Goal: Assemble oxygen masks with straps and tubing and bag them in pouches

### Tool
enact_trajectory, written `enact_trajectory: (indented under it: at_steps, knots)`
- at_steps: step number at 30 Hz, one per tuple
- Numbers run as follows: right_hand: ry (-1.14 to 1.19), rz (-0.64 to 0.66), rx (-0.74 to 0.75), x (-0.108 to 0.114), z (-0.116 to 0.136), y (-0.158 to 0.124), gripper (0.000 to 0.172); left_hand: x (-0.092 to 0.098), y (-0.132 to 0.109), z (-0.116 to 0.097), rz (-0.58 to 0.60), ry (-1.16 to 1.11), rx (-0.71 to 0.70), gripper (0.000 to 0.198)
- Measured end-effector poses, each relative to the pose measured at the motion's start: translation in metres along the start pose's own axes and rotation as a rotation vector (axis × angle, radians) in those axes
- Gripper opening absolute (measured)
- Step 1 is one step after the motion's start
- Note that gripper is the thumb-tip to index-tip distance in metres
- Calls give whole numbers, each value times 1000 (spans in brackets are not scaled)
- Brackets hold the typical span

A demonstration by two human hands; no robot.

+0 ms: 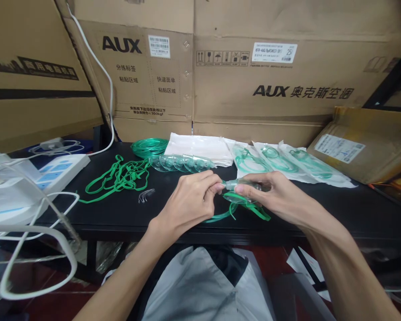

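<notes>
Over the table's front edge, my right hand (276,194) is closed around a clear green oxygen mask (236,198) with a pale connector (232,183) that points left. My left hand (193,198) pinches the end of a green tube right at that connector; its fingertips hide most of the joint. A loop of the green tubing (218,218) shows beneath my hands. From the mask hangs a green elastic strap (262,213). Beyond my left hand lies a row of overlapping clear masks (183,163).
Green elastic straps (120,178) lie in a tangle at left, near small metal strips (146,195). Behind are coiled tubing (149,146), white pouches (198,147) and several packed mask sets (276,158). A power strip (62,171) with white cables stands left, a cardboard box (370,138) right.
</notes>
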State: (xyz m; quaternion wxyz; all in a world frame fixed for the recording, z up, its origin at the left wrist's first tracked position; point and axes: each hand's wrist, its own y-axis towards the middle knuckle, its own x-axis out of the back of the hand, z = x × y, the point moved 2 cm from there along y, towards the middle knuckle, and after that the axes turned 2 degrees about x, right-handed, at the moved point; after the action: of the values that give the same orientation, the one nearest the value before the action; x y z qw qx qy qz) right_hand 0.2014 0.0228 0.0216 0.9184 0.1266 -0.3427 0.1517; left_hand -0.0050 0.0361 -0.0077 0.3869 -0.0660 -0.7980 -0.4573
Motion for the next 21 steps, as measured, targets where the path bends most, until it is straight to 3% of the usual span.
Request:
enact_trajectory:
  at_steps: [13, 21]
  knots:
    - [-53, -146, 86, -8, 5, 4, 34, 4, 1, -1, 20, -108, 197, 28]
    - [-121, -265, 106, -14, 2, 7, 45, 1, 2, 0, 44, -166, 347, 35]
